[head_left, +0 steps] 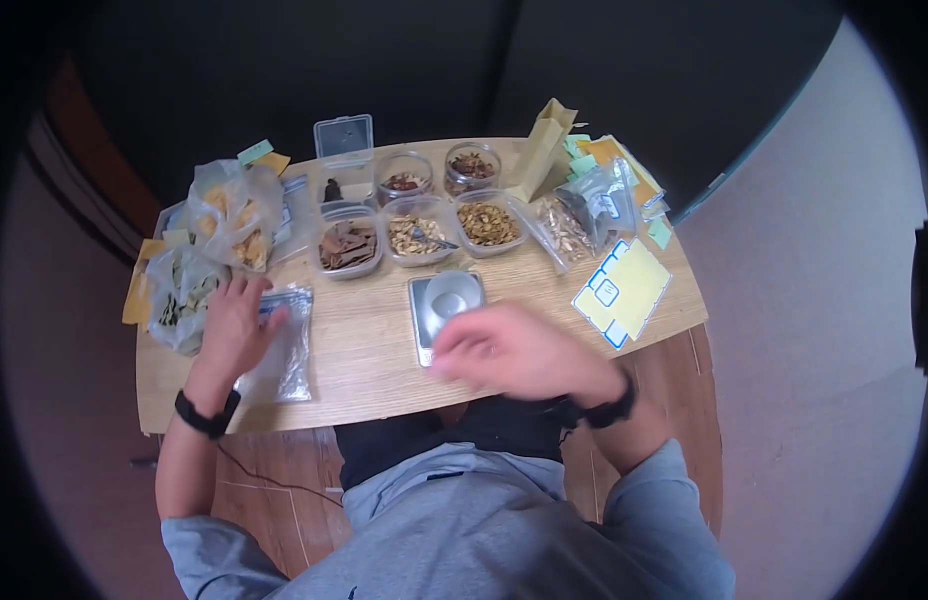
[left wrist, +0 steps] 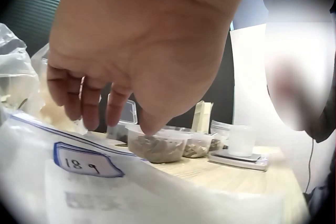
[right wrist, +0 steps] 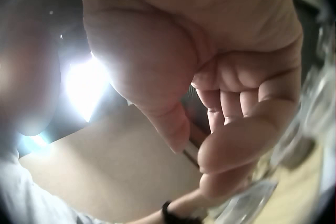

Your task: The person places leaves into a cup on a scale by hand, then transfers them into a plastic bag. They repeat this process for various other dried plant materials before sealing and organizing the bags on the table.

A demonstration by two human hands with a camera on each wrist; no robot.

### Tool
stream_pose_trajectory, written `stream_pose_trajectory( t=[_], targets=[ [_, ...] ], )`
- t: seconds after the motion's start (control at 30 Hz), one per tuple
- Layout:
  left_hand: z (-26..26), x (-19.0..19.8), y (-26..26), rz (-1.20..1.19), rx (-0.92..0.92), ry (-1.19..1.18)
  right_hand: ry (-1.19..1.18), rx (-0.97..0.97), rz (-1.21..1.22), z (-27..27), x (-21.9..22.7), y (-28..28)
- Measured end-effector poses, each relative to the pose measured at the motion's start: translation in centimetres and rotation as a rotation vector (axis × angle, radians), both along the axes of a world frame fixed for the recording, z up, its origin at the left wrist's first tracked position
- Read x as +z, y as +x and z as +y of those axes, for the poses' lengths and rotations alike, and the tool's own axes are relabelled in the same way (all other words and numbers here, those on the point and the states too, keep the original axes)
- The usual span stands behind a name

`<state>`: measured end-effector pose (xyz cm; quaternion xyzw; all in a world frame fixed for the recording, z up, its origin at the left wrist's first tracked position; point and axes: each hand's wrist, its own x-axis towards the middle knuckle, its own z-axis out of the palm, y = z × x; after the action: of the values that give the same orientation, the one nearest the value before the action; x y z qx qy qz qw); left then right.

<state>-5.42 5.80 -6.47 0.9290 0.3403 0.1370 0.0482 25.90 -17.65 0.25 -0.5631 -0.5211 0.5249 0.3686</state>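
My left hand hovers over a clear zip bag at the table's front left, its fingers loosely bent and holding nothing. In the left wrist view that bag carries a blue-edged label reading "18 g". Just beyond the fingertips sits a plastic bag of greenish leaves. My right hand is over the front of a digital scale, fingers loosely curled with nothing between them. A translucent cup stands on the scale, its lower right side close behind the hand.
Behind the scale stand tubs of brown bark pieces, pale slices with a spoon and yellow-brown bits. Further back are round jars and a lidded box. Right: paper bag, filled clear bags, yellow card.
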Motion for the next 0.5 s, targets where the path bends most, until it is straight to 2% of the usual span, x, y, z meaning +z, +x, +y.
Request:
stream_pose_trajectory(
  t=[0.03, 0.1, 0.13, 0.2, 0.3, 0.43, 0.5],
  targets=[
    [-0.9, -0.1, -0.3, 0.103, 0.068, -0.072, 0.068, -0.109, -0.05, -1.0, 1.1, 2.7],
    [-2.1, -1.2, -0.8, 0.118, 0.041, -0.09, 0.127, -0.367, -0.561, -2.3, 1.4, 7.4],
    [-2.5, -1.8, -0.9, 0.13, 0.025, -0.112, 0.128, -0.367, -0.562, -2.6, 0.8, 9.1],
    [-2.6, -2.3, -0.7, 0.174, 0.036, -0.147, 0.275, -0.547, -1.197, -2.6, -1.8, 11.7],
    [-3.0, -1.5, 0.2, 0.219, 0.084, -0.161, 0.34, -0.587, -1.133, -1.4, -6.1, 13.6],
    [-3.4, 0.4, 1.3, 0.139, 0.077, -0.125, 0.303, -0.593, -1.154, -0.5, -6.6, 15.9],
    [-3.7, 1.9, 2.4, 0.077, 0.052, -0.107, 0.472, -0.724, -1.093, -0.5, -6.1, 17.6]
  ],
)
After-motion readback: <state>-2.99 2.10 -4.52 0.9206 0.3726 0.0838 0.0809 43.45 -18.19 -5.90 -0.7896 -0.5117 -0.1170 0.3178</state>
